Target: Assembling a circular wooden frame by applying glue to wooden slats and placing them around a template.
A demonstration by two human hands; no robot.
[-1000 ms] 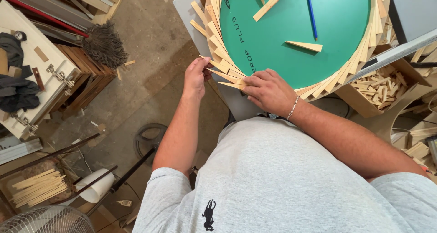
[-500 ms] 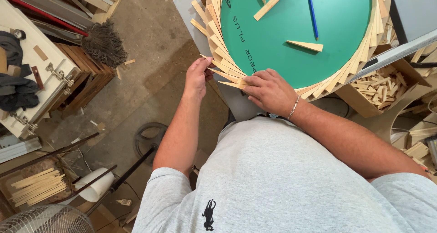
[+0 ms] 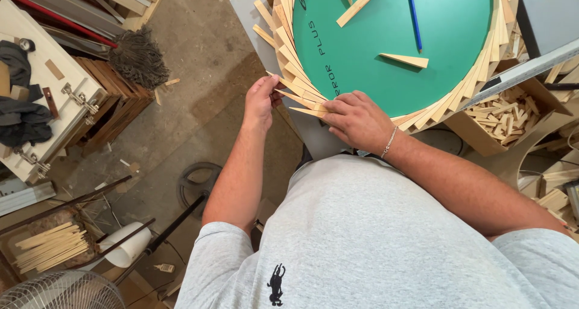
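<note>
A round green disc point(image 3: 392, 49) lies on a grey table point(image 3: 253, 7), ringed by overlapping thin wooden wedges point(image 3: 286, 49). My left hand point(image 3: 260, 99) pinches the outer end of one wooden wedge point(image 3: 295, 98) at the ring's near-left edge. My right hand point(image 3: 357, 119) presses flat on the inner ends of the wedges there, a bracelet on its wrist. On the disc lie two loose wedges point(image 3: 405, 60) and a blue pen point(image 3: 414, 20).
A cardboard box of wood offcuts point(image 3: 503, 113) sits at the right. A metal straightedge point(image 3: 525, 70) crosses the disc's right edge. On the floor at left are a workbench with clamps point(image 3: 54, 98), a broom head point(image 3: 140, 57), bundled wooden sticks point(image 3: 48, 247) and a fan point(image 3: 60, 291).
Both hands stay at the same spot on the ring; the fingers shift only slightly on the wedge.
</note>
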